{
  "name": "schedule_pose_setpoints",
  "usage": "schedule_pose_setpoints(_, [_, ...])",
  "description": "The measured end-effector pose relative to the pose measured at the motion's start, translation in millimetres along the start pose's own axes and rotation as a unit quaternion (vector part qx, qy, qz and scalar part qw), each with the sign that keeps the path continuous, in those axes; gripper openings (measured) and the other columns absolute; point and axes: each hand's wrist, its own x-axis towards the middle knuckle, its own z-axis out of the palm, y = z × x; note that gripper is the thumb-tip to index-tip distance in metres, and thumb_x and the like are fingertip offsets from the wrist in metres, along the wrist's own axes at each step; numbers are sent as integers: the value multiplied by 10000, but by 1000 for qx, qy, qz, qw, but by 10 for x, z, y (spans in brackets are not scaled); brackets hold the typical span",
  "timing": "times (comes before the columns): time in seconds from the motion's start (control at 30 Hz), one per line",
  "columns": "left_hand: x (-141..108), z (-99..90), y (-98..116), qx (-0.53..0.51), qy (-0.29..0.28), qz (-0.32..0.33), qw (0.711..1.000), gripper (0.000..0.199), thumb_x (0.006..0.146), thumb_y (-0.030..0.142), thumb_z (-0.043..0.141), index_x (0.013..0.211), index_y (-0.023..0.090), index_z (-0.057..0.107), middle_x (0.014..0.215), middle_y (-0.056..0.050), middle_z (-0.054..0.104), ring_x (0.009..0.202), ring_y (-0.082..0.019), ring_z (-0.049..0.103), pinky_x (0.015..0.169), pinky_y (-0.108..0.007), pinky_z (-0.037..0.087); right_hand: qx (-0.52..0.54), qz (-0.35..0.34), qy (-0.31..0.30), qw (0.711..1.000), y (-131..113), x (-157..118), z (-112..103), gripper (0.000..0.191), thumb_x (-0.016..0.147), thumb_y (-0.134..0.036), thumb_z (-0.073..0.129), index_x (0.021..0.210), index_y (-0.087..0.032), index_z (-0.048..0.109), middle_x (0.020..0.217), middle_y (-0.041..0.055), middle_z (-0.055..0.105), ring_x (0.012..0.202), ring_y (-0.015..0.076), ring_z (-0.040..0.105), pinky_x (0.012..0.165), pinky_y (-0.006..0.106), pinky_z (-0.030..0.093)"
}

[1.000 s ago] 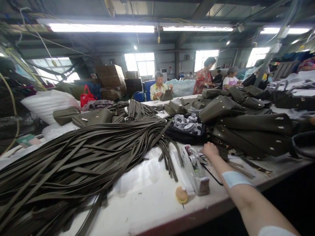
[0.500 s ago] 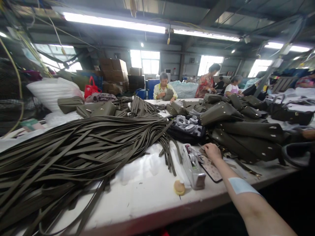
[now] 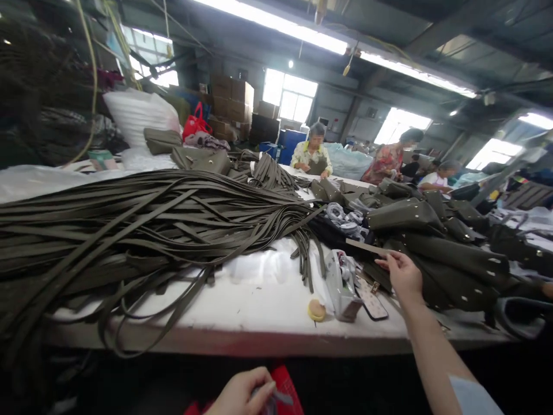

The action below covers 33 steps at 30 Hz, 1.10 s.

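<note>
My right hand (image 3: 402, 276) pinches one end of a thin, flat, pale strip (image 3: 367, 248), held above the table beside the dark bags (image 3: 458, 268). Low in the view, below the table's front edge, my left hand (image 3: 246, 393) is closed round something greyish and thin (image 3: 281, 396), in front of a red item (image 3: 288, 383). On the table under my right hand lie a patterned phone case (image 3: 371, 300) and a clear box of small things (image 3: 344, 294). A yellow round object (image 3: 317, 310) is beside the box.
Long dark green straps (image 3: 173, 230) cover the left of the white table (image 3: 259, 308) and hang over its edge. A black bag of wrapped rings (image 3: 345, 219) stands behind the box. People (image 3: 311, 151) work across the table.
The view has turned and tilted. My right hand has risen from the table with the pale strip. My left hand has come into view at the bottom, with the red item.
</note>
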Motion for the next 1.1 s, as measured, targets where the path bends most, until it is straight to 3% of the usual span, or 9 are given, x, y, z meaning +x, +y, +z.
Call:
schedule_pose_setpoints(0.07, [-67,-16,81,6,11,6,1000,346,898,469,484,786,180,639,677,18,568,655,-145,501,618,-221,400,86,-6,-34,996,-248,-247,34,388,850,-521,558,1007,-169,598,852,76,726,804,225,743,784,376,586])
schedule_pose_setpoints(0.17, [-151,-41,152,13,20,10,1000,330,906,428,469,811,177,660,656,14,559,630,-145,500,584,-216,390,219,10,-113,969,-591,-698,149,313,768,-409,725,968,-181,647,888,60,730,824,205,732,844,392,578])
schedule_pose_setpoints(0.23, [-180,-48,153,20,27,13,999,328,911,419,465,825,179,670,666,8,583,641,-150,524,586,-213,397,240,-3,-167,956,-733,-1017,301,224,776,-336,723,940,-191,672,939,63,735,859,197,720,856,379,571])
schedule_pose_setpoints(0.37, [-196,-41,112,37,18,15,999,300,907,394,471,861,186,682,755,-2,664,697,-153,574,646,-208,431,117,-137,-293,939,-740,-1600,772,118,834,-234,570,863,-209,682,1028,80,727,990,218,671,897,383,531])
schedule_pose_setpoints(0.5, [-212,-49,94,49,13,14,999,292,907,396,473,895,199,689,771,2,690,715,-152,595,662,-205,443,-65,-224,-404,885,-610,-1877,1168,216,780,-117,516,801,-216,707,968,59,735,937,216,654,883,360,484])
schedule_pose_setpoints(0.63, [-221,-61,79,47,20,0,999,296,908,401,473,891,199,689,749,4,685,689,-149,594,640,-206,440,-120,-192,-413,882,-599,-1830,1337,235,748,-93,509,762,-227,701,870,25,741,855,199,656,802,313,469])
schedule_pose_setpoints(0.8, [-181,-58,59,38,14,19,999,299,918,398,469,904,198,691,777,3,692,715,-148,603,668,-205,444,-181,-122,-370,903,-697,-1848,1537,150,816,-282,578,888,-191,674,731,29,705,692,205,648,646,297,450])
schedule_pose_setpoints(0.97, [-153,-81,18,19,10,3,1000,389,948,448,403,840,175,658,691,-2,647,664,-153,583,643,-224,436,-166,-135,-381,899,-815,-1943,1502,304,876,-265,522,1140,-172,638,864,50,677,846,204,640,789,306,463])
schedule_pose_setpoints(1.1, [-124,-62,-26,-19,6,-36,999,420,957,467,372,840,167,640,639,4,621,621,-149,577,618,-225,435,-214,-153,-383,885,-912,-1941,1420,312,902,-331,519,1142,-171,636,992,87,632,882,217,616,835,327,449])
